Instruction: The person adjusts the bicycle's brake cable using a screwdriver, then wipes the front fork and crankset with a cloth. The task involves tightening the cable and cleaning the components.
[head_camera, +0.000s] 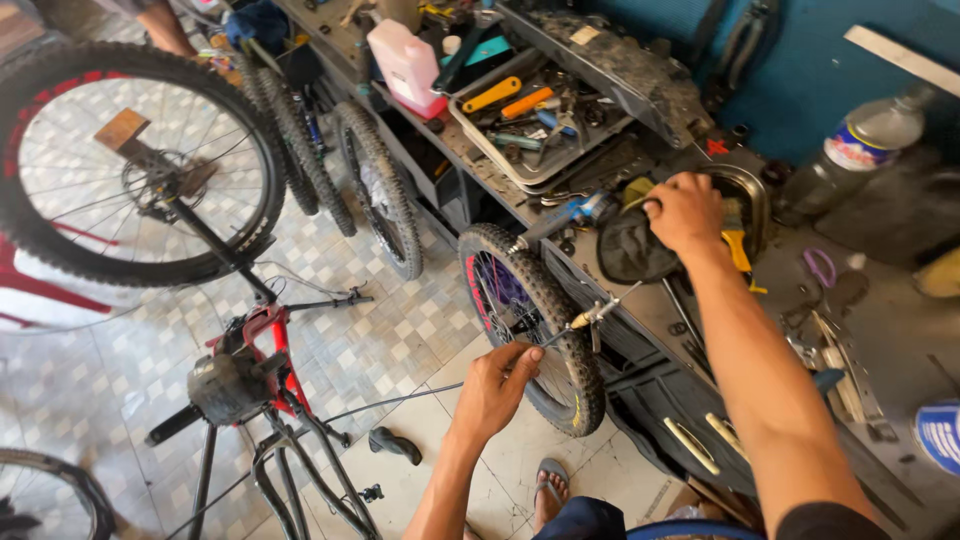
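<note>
My left hand (497, 385) pinches a thin grey cable (400, 400) that runs from the red bicycle frame (270, 360) up toward a small metal fitting (595, 315) at the workbench edge. My right hand (685, 212) reaches across the dirty workbench (900, 330) and grips a dark rag (630, 250) lying beside a round metal bowl (750, 195). A yellow-handled tool (738, 250) lies just under my right wrist.
A tray of hand tools (540, 125) and a pink-white jug (405, 62) sit farther along the bench. Several knobby tyres (540, 310) lean against the bench front. A large wheel (130, 165) stands on the tiled floor at left. A plastic bottle (865, 140) lies at right.
</note>
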